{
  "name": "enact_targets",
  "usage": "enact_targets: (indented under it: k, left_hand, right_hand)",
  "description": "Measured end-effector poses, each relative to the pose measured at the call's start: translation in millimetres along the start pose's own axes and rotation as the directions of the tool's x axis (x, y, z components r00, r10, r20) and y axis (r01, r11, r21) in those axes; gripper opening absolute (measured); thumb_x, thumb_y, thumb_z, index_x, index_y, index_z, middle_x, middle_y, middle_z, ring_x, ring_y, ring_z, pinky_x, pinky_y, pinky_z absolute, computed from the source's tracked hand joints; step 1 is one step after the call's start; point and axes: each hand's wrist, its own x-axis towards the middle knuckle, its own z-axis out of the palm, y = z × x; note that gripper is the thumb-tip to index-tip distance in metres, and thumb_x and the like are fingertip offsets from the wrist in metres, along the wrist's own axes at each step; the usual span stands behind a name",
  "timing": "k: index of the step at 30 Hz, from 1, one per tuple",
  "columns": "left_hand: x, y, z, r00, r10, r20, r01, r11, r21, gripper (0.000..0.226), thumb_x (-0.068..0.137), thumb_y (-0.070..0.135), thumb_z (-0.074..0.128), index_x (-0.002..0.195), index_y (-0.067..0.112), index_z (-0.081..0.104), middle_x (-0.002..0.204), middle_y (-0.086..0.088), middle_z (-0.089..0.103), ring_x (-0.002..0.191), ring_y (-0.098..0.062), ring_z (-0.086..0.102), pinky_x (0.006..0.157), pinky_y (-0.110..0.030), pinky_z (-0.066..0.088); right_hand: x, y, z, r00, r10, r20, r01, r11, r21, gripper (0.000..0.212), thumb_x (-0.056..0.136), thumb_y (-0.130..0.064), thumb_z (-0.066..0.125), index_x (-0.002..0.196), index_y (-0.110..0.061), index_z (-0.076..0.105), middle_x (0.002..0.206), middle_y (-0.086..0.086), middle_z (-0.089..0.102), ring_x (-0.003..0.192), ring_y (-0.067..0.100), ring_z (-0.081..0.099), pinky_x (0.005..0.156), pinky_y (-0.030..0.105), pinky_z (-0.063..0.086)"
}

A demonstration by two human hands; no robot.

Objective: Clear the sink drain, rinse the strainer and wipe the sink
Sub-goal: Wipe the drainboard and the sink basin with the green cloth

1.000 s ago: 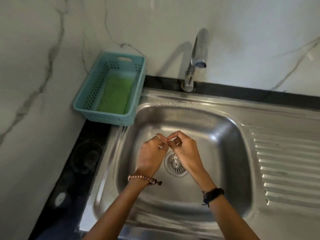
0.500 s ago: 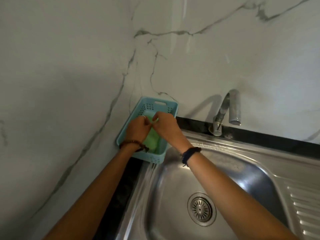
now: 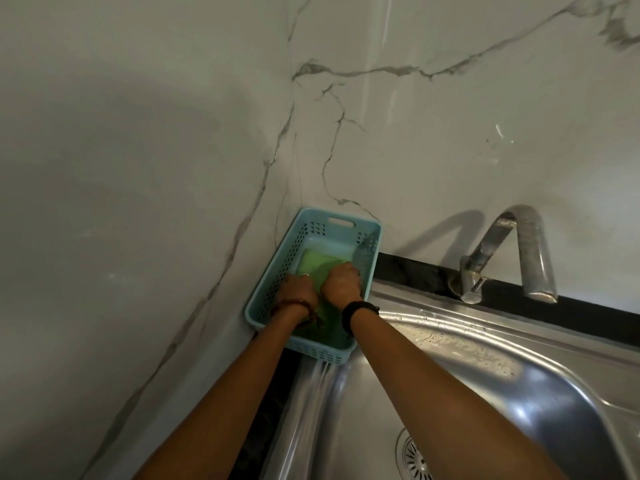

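Both hands reach into the light blue plastic basket (image 3: 289,258) in the wall corner, left of the sink. A green cloth (image 3: 317,263) lies flat on its floor. My left hand (image 3: 298,289), with a bead bracelet at the wrist, and my right hand (image 3: 343,284), with a black wristband, sit knuckles up side by side on the cloth. Their fingers curl down into it, and the cloth bulges between them; the fingertips are hidden. The steel sink basin (image 3: 467,386) is wet. Its round strainer (image 3: 415,460) sits in the drain at the bottom edge.
A steel tap (image 3: 512,244) curves over the sink's back rim, its spout pointing down. Marble walls meet in a corner right behind the basket. A black counter strip (image 3: 415,271) runs behind the sink and down its left side.
Both hands left the spot above the strainer, travelled up and left to the basket, and have dropped inside it onto the green cloth. The view swung left and up with them.
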Motion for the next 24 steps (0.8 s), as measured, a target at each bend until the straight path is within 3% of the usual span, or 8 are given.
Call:
enact_targets:
  k: [3,6,10,13,16,18,21,24]
  left_hand:
    - [3,-4,-2,1.0,-0.001,0.009,0.002,0.995,-0.095,0.032,0.09,0.02,0.046,0.117,0.002,0.051,0.132,-0.024,0.044,0.117,-0.038,0.047,0.098,-0.043,0.042]
    - [-3,-3,-6,0.999,-0.021,-0.034,0.009,0.948,-0.319,0.03,0.092,0.016,0.042,0.116,0.001,0.053,0.129,-0.022,0.049,0.116,-0.035,0.049,0.097,-0.04,0.042]
    - [-27,8,-25,0.988,-0.035,-0.149,-0.095,0.622,-0.778,0.029,0.09,0.014,0.045,0.112,0.0,0.058,0.117,-0.02,0.06,0.108,-0.033,0.056,0.091,-0.039,0.044]
    - [-60,19,-42,0.968,0.002,-0.252,-0.233,0.389,-0.891,0.034,0.09,0.027,0.051,0.12,0.011,0.051,0.11,-0.007,0.058,0.101,-0.025,0.056,0.073,-0.031,0.047]
    - [-97,32,-51,0.943,0.061,-0.328,-0.334,0.2,-0.921,0.024,0.093,0.018,0.05,0.116,0.018,0.047,0.099,0.001,0.055,0.088,-0.012,0.055,0.062,-0.024,0.045]
    - [-118,43,-49,0.916,0.109,-0.385,-0.4,0.199,-0.895,0.022,0.091,0.013,0.052,0.112,0.019,0.048,0.093,0.004,0.053,0.082,-0.005,0.053,0.063,-0.023,0.045]
    - [-134,59,-29,0.907,0.164,-0.388,-0.418,0.255,-0.872,0.021,0.087,0.01,0.058,0.105,0.02,0.052,0.099,-0.002,0.055,0.089,-0.015,0.058,0.072,-0.026,0.047]
    - [-144,72,5,0.91,0.249,-0.333,-0.415,0.524,-0.744,0.03,0.085,0.016,0.062,0.114,0.017,0.053,0.115,-0.005,0.052,0.11,-0.024,0.053,0.086,-0.023,0.04]
  right_hand:
    - [5,3,-1,0.999,0.044,-0.002,-0.041,0.953,0.3,0.042,0.092,-0.005,0.047,0.13,0.008,0.038,0.134,0.021,0.042,0.123,0.031,0.048,0.098,0.03,0.042]
    - [2,5,-17,0.998,0.056,-0.008,-0.04,0.792,0.609,0.055,0.082,-0.002,0.062,0.13,0.01,0.037,0.124,0.02,0.052,0.112,0.03,0.055,0.089,0.03,0.047]
    - [-26,4,-51,1.0,0.013,-0.002,-0.003,0.365,0.931,0.038,0.08,-0.003,0.066,0.106,-0.011,0.039,0.1,0.01,0.053,0.083,0.018,0.056,0.069,0.028,0.051]
    - [-58,14,-82,0.998,-0.064,-0.009,0.013,0.055,0.998,0.036,0.084,-0.005,0.061,0.11,-0.016,0.039,0.092,0.009,0.054,0.074,0.015,0.055,0.06,0.027,0.049]
    - [-87,37,-107,0.994,-0.108,-0.014,-0.005,-0.18,0.984,0.045,0.077,-0.007,0.064,0.119,-0.009,0.047,0.095,0.012,0.056,0.084,0.022,0.057,0.071,0.037,0.053]
    - [-111,58,-113,0.987,-0.157,-0.015,-0.029,-0.274,0.961,0.034,0.074,-0.014,0.067,0.106,-0.006,0.058,0.095,0.013,0.061,0.086,0.026,0.059,0.076,0.041,0.052]
    - [-145,83,-101,0.99,-0.128,0.064,-0.104,-0.342,0.934,0.022,0.085,-0.031,0.057,0.089,-0.01,0.066,0.078,0.009,0.069,0.069,0.024,0.064,0.067,0.035,0.051]
    - [-162,96,-74,0.992,-0.008,0.126,-0.114,-0.483,0.868,0.033,0.087,-0.04,0.05,0.081,-0.012,0.067,0.063,0.006,0.069,0.054,0.019,0.065,0.059,0.027,0.051]
